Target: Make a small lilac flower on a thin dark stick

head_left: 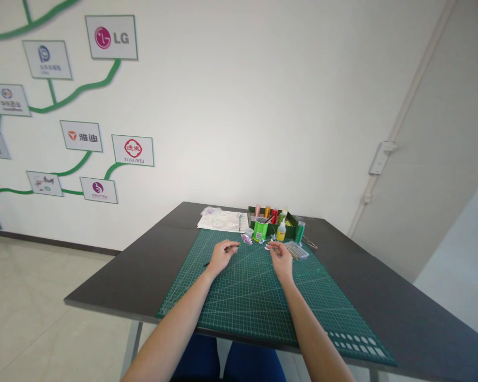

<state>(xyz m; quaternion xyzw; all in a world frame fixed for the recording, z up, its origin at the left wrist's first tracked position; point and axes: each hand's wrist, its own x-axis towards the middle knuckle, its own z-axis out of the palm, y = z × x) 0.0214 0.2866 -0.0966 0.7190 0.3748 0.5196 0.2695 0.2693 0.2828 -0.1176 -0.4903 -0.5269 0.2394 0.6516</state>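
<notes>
Over the green cutting mat (255, 297), my left hand (222, 254) is closed in a pinch, with something small and dark at its fingertips that I cannot make out. My right hand (281, 257) also pinches, near a tiny pale pink bit at its fingertips; what it holds is too small to name. Between and just beyond the hands lies a shiny purple-and-white piece (247, 239). A bright green tin (260, 230) with a dark-handled tool in it stands behind. Beside it is a small yellow-labelled glue bottle (281, 231).
A dark green box (290, 231) holds several coloured thread spools. A green spool (300, 232), a clear plastic case (297, 250) and scissors (309, 242) sit to the right. White paper sheets (223, 220) lie at the back left of the black table (143, 281), near the wall.
</notes>
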